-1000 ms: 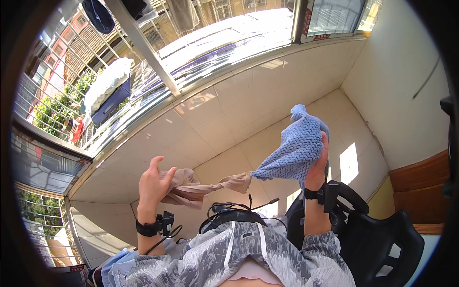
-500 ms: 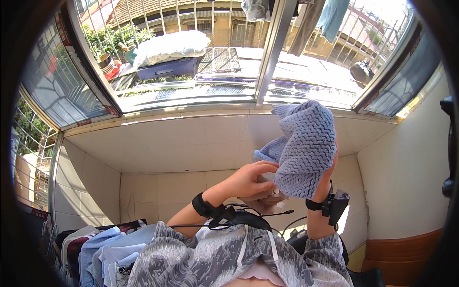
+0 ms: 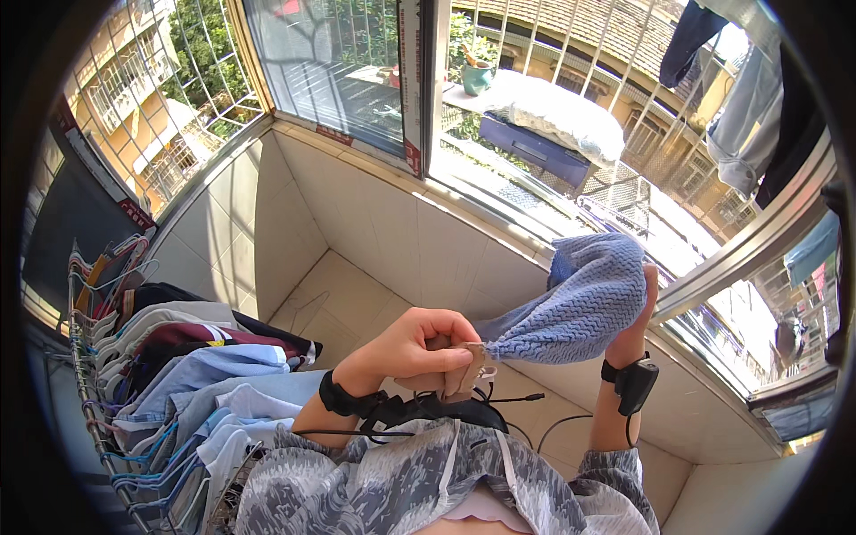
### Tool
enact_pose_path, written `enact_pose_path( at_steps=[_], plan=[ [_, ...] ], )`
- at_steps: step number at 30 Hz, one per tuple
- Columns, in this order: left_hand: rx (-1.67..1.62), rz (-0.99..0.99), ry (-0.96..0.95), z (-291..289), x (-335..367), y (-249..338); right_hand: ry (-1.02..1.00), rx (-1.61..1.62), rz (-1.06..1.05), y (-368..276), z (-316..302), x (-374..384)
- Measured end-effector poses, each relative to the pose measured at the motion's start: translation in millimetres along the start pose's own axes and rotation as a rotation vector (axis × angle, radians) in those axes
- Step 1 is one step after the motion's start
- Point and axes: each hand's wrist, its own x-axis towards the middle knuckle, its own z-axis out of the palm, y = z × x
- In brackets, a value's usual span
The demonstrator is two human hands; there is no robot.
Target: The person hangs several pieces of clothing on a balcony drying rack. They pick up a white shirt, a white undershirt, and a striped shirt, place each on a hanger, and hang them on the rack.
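A blue waffle-knit towel (image 3: 571, 308) hangs bunched in front of me, draped from my right hand toward my left. My right hand (image 3: 646, 308) grips its far right side, with most of the fingers hidden behind the cloth. Near the towel's left corner, my left hand (image 3: 419, 346) is closed in a pinch, thumb against fingers. It holds a small beige piece (image 3: 464, 373), which touches the towel's gathered end; its exact kind I cannot make out. Each wrist wears a black strap, and a dark device (image 3: 635, 385) sits on the right one.
At the left, a metal rack (image 3: 85, 392) carries several garments on hangers. Ahead is a low tiled wall (image 3: 410, 214) under sliding windows with outer bars. Outside lies a blue box (image 3: 535, 147) under a white bundle; clothes (image 3: 744, 116) hang at the right. Black cables (image 3: 522, 399) cross before my body.
My view has swung left, bringing the clothes rack more into sight. The hands are farther apart, with the towel stretched between them, and the beige piece now shows at my left fingertips.
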Motion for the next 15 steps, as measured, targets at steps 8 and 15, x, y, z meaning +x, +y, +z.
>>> enact_pose_path(
  at_steps=[8, 15],
  plan=[
    [0.190, 0.075, 0.474, -11.2, -11.8, 36.3, -0.456, -0.361, 0.282, 79.9, 70.4, 49.4],
    [0.796, 0.140, 0.893, -23.9, 6.1, 51.3, -0.988, -0.683, 0.217, 110.8, 122.7, 111.1]
  ],
)
